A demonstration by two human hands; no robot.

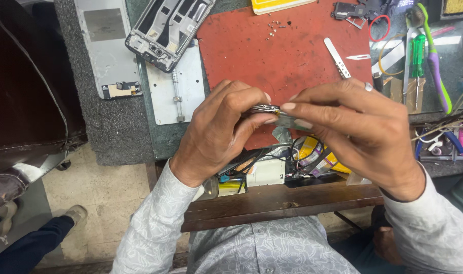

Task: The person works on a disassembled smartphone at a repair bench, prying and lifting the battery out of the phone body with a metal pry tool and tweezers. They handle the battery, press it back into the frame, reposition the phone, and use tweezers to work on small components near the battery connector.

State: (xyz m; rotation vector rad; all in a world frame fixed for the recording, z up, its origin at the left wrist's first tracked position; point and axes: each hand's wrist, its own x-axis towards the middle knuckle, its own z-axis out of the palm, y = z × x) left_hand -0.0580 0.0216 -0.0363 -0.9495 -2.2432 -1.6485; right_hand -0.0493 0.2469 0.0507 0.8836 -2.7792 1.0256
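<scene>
I have a small flat phone part (272, 110) pinched between both hands, held edge-on above the near edge of the red mat (282, 50). My left hand (218, 129) has its fingers curled tight, thumb and fingertips closed on the left end of the part. My right hand (358, 127) closes on the right end, thumb under and forefinger on top, the other fingers stretched out flat; there is a ring on one of them. What exactly the part is I cannot tell, it is thin, dark and metallic with a yellowish bit showing between my fingertips.

Beyond my right fingers lie metal tweezers (338, 58) on the mat, and farther out some tiny screws (273, 28). Beyond my left fingers sits a stripped phone frame (168, 30) on a grey metal plate (183, 91). To the right of my right hand stand a green screwdriver (417, 61) and a toothbrush (437, 66). Beneath my hands, a tangle of black wires (287, 157) fills the open drawer
</scene>
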